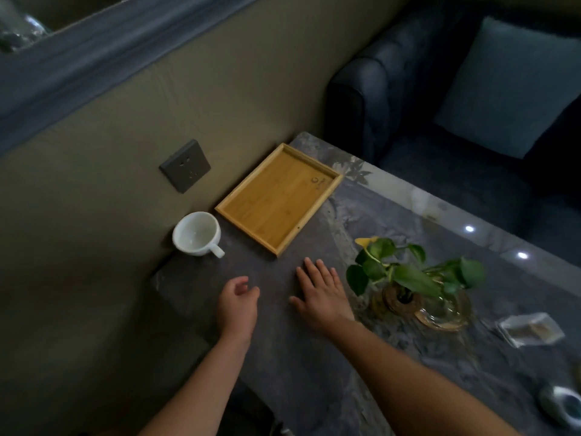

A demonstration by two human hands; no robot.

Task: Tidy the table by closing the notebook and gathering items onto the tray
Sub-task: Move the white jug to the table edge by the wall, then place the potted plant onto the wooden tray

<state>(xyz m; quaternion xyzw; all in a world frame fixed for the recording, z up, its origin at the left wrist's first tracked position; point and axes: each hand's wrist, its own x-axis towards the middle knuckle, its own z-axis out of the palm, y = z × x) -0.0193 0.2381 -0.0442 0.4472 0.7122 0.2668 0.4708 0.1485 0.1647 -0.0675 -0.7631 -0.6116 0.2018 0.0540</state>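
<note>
Tray (276,199) by wall (110,196), cup (197,233) beside it, plant (408,273) beside flat right hand (320,294), left hand (237,306) loosely curled, empty

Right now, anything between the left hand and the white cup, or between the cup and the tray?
Nothing visible. Only bare table lies between the left hand and the white cup. The cup sits beside the tray, apart from it, with only its raised rim to clear.

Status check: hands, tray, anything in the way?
Left hand loosely curled, empty; right hand flat, empty. Tray holds nothing; white cup on the table left of it. Notebook not in view. Plant close beside right hand.
</note>
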